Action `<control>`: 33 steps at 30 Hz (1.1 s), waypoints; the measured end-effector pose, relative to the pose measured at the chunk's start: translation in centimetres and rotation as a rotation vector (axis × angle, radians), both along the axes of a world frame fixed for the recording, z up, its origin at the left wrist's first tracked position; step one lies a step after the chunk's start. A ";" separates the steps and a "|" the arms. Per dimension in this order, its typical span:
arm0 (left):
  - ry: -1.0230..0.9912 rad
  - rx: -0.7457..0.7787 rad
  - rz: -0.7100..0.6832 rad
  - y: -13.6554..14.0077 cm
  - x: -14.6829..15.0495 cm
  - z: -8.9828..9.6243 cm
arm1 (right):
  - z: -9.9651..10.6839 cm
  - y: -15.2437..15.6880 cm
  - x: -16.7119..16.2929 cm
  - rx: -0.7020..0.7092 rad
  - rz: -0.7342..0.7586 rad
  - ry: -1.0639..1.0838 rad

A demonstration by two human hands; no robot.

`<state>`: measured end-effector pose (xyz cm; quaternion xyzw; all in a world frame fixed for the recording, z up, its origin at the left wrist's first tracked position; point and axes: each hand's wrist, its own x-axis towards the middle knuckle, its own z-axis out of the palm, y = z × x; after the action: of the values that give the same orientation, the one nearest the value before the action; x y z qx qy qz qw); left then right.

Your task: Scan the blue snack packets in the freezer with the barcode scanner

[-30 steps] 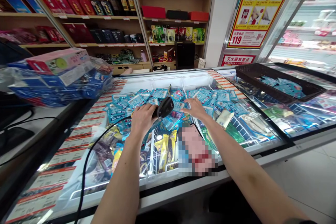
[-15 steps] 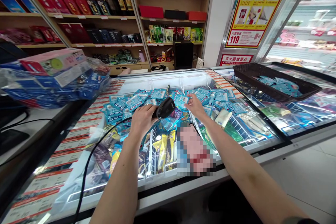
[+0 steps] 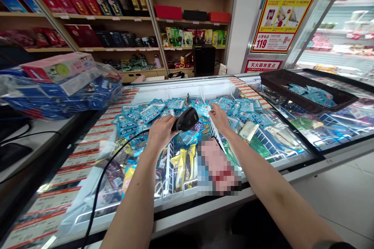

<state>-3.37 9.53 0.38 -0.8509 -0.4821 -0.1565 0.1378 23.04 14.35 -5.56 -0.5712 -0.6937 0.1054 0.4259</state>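
My left hand [image 3: 161, 131] is wrapped round the handle of a black barcode scanner [image 3: 187, 119], whose cable trails down to the left. The scanner's head points right, toward a blue packet [image 3: 202, 109]. My right hand [image 3: 219, 116] pinches that packet at its right edge, just above the pile. Many more blue packets [image 3: 152, 112] lie spread over the glass top of a chest freezer on both sides of my hands. Below my hands, a blurred-out pinkish item [image 3: 217, 165] rests on the glass near the front edge.
Under the glass, yellow-wrapped goods [image 3: 182, 167] lie in white wire baskets. A brown basket [image 3: 308, 91] with blue packets stands at the right. Plastic-wrapped boxes [image 3: 61, 85] are stacked at the left. The scanner's black cable [image 3: 97, 186] crosses the price labels' side.
My left hand and the scanner have shifted slightly right. The packet in my right hand has moved a little right and tilted.
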 end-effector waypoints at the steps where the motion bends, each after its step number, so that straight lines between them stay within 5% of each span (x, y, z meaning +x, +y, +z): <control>1: 0.001 0.002 -0.002 0.0 0.0 0.0 | 0.0 0.0 0.0 0.001 -0.001 0.000; 23: -0.025 0.003 0.016 0.0 -0.2 -0.2 | 0.4 -0.3 0.2 0.050 -0.020 0.024; 33: -0.030 0.056 0.105 0.2 -1.3 -0.2 | 1.4 0.0 3.3 0.088 -0.350 0.051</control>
<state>-4.69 9.78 0.13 -0.8178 -0.5235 -0.1754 0.1623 26.32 14.31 -4.17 -0.6612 -0.5764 0.0135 0.4799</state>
